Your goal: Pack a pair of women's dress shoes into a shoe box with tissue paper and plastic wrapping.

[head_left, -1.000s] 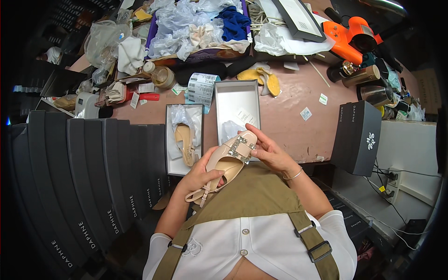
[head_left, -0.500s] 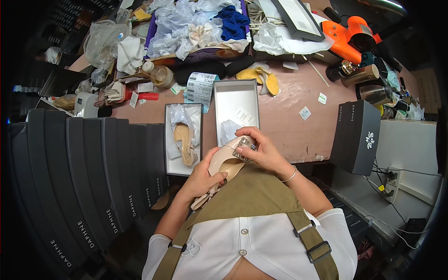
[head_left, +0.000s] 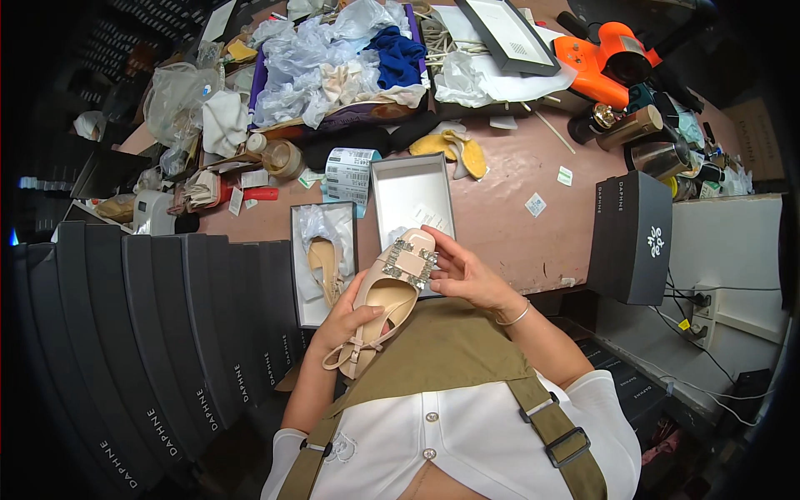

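A beige slingback shoe (head_left: 387, 296) is held in front of my apron, its squarish toe pointing away from me and its sole down. A large buckle (head_left: 408, 263) edged with clear stones sits across its front. My left hand (head_left: 346, 321) grips the shoe's left side, thumb over the inner edge. My right hand (head_left: 471, 279) is at the toe's right side, fingers apart, the index fingertip by the toe tip and the thumb near the buckle. Its mate, another beige shoe (head_left: 323, 260), lies in tissue in an open shoebox (head_left: 315, 313) beyond my left hand.
An open white box (head_left: 411, 182) with paper stands behind the shoe. Dark shoeboxes (head_left: 158, 333) stack at left; another dark box (head_left: 629, 237) stands at right. A label roll (head_left: 348, 175), yellow cloth (head_left: 471, 156), tissue-filled bin (head_left: 333, 58) and orange device (head_left: 596, 67) are farther back.
The shoe has turned so its top and buckle face up. My right hand has loosened from over the buckle to the toe's right side. The whole view has shifted slightly.
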A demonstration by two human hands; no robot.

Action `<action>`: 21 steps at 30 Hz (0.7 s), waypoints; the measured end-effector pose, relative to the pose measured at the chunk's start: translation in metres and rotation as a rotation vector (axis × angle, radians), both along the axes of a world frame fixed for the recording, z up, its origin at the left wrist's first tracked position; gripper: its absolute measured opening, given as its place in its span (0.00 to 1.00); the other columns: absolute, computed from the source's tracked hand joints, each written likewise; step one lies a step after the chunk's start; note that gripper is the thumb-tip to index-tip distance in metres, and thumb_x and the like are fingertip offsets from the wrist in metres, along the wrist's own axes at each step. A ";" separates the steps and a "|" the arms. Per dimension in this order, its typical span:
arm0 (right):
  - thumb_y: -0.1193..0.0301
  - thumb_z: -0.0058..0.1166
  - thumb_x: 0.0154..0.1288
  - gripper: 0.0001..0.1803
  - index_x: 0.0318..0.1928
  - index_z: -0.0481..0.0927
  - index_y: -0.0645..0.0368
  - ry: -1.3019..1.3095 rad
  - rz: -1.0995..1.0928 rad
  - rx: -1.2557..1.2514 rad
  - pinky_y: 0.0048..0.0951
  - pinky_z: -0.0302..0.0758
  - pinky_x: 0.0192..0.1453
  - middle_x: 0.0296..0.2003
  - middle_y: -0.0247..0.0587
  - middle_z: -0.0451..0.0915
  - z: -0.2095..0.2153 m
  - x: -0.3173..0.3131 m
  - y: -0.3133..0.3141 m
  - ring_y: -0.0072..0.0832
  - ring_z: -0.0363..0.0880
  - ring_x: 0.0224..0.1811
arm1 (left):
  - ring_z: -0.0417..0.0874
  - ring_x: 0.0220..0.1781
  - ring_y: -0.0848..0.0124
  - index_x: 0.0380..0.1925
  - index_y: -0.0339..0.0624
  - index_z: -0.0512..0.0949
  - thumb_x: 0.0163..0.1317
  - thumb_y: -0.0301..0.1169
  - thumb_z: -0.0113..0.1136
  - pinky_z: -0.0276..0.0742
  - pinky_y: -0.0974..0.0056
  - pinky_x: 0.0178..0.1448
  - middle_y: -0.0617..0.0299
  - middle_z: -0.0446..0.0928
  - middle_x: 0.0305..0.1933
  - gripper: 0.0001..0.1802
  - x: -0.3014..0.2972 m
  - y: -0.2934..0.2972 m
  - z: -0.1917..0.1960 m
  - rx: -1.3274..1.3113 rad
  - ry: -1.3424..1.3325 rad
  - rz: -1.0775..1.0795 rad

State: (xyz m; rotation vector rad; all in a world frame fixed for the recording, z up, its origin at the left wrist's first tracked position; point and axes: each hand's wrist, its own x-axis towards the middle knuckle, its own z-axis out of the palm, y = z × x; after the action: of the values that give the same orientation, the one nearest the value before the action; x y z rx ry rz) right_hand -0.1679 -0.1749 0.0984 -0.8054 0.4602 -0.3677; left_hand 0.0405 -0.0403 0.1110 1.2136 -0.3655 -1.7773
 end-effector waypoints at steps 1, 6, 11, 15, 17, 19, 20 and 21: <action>0.80 0.55 0.57 0.44 0.72 0.48 0.59 0.002 -0.014 -0.004 0.31 0.62 0.67 0.67 0.43 0.56 -0.001 0.001 0.001 0.30 0.57 0.69 | 0.78 0.46 0.73 0.66 0.39 0.53 0.56 0.30 0.59 0.80 0.71 0.40 0.54 0.70 0.55 0.39 0.000 0.000 0.000 0.000 0.002 0.000; 0.78 0.55 0.60 0.40 0.70 0.51 0.61 0.059 -0.048 -0.019 0.31 0.61 0.69 0.65 0.43 0.60 0.000 0.003 0.004 0.30 0.61 0.67 | 0.79 0.43 0.72 0.66 0.39 0.53 0.56 0.29 0.58 0.80 0.71 0.37 0.54 0.70 0.53 0.38 -0.002 0.003 -0.001 -0.023 -0.025 0.023; 0.78 0.52 0.61 0.37 0.70 0.53 0.62 0.070 -0.054 -0.039 0.30 0.62 0.68 0.65 0.43 0.61 0.004 0.002 0.004 0.30 0.62 0.67 | 0.80 0.34 0.74 0.65 0.39 0.54 0.56 0.28 0.58 0.79 0.70 0.35 0.54 0.72 0.49 0.37 -0.002 0.004 0.002 -0.034 -0.019 -0.018; 0.79 0.50 0.60 0.37 0.69 0.54 0.62 0.064 -0.061 -0.036 0.30 0.62 0.68 0.65 0.43 0.62 0.003 0.001 0.004 0.30 0.62 0.66 | 0.80 0.32 0.74 0.65 0.39 0.54 0.56 0.28 0.58 0.79 0.71 0.34 0.54 0.73 0.48 0.37 -0.003 0.003 0.004 -0.028 -0.009 -0.010; 0.79 0.50 0.60 0.37 0.69 0.55 0.63 0.059 -0.062 -0.043 0.31 0.62 0.68 0.64 0.44 0.62 0.003 0.000 0.003 0.30 0.62 0.66 | 0.80 0.32 0.74 0.65 0.39 0.54 0.56 0.28 0.58 0.78 0.71 0.33 0.55 0.73 0.48 0.37 -0.004 0.003 0.004 -0.028 0.003 0.003; 0.79 0.50 0.60 0.36 0.69 0.55 0.63 0.063 -0.066 -0.052 0.31 0.62 0.68 0.64 0.44 0.63 0.004 0.000 0.003 0.30 0.63 0.66 | 0.80 0.31 0.74 0.65 0.39 0.54 0.56 0.28 0.58 0.78 0.71 0.33 0.55 0.73 0.47 0.37 -0.005 0.003 0.005 -0.026 0.006 0.012; 0.78 0.51 0.60 0.36 0.69 0.56 0.63 0.069 -0.070 -0.058 0.31 0.62 0.68 0.63 0.45 0.64 0.006 0.001 0.003 0.31 0.64 0.65 | 0.80 0.31 0.74 0.65 0.39 0.54 0.56 0.28 0.58 0.78 0.72 0.33 0.55 0.73 0.47 0.37 -0.005 0.003 0.006 -0.025 0.003 0.014; 0.78 0.51 0.60 0.35 0.68 0.56 0.63 0.076 -0.073 -0.064 0.31 0.63 0.67 0.63 0.45 0.64 0.007 0.001 0.003 0.31 0.64 0.65 | 0.80 0.31 0.75 0.65 0.39 0.54 0.56 0.28 0.58 0.78 0.72 0.32 0.55 0.73 0.47 0.37 -0.005 0.003 0.007 -0.023 0.000 0.016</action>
State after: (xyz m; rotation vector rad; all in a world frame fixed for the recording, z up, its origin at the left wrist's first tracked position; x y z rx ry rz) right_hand -0.1665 -0.1719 0.1057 -0.8685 0.5521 -0.4228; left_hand 0.0354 -0.0371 0.1176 1.1972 -0.3748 -1.7552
